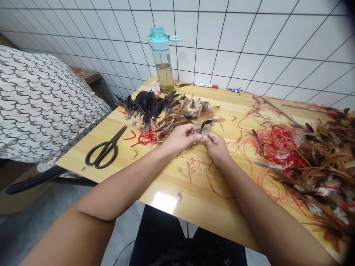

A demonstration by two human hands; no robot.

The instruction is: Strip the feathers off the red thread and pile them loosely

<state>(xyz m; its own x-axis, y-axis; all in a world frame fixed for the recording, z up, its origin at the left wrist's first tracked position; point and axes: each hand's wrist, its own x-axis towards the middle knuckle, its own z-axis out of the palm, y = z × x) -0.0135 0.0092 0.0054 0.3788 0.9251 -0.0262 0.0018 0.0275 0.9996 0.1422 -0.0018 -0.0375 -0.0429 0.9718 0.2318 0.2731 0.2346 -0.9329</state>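
Over the middle of the table, my left hand (pixel 184 137) and my right hand (pixel 216 147) meet at the fingertips. Both pinch the base of a small dark feather (pixel 206 125) that stands up between them; the exact grip point is partly covered by the fingers. Just behind lies a heap of brown and pale feathers (pixel 177 114), with black feathers (pixel 148 105) to its left. Red string (pixel 146 136) is bunched by the left hand. A loop of red string (pixel 215 184) curves on the wood below my right wrist.
Dark-handled scissors (pixel 104 149) lie at left. A bottle (pixel 163 62) of yellowish liquid stands by the tiled wall, near a red-and-white marker (pixel 206 85). Tangled red string (pixel 280 147) and a large brown feather pile (pixel 330 147) cover the right side. Patterned cloth (pixel 47 99) hangs at left.
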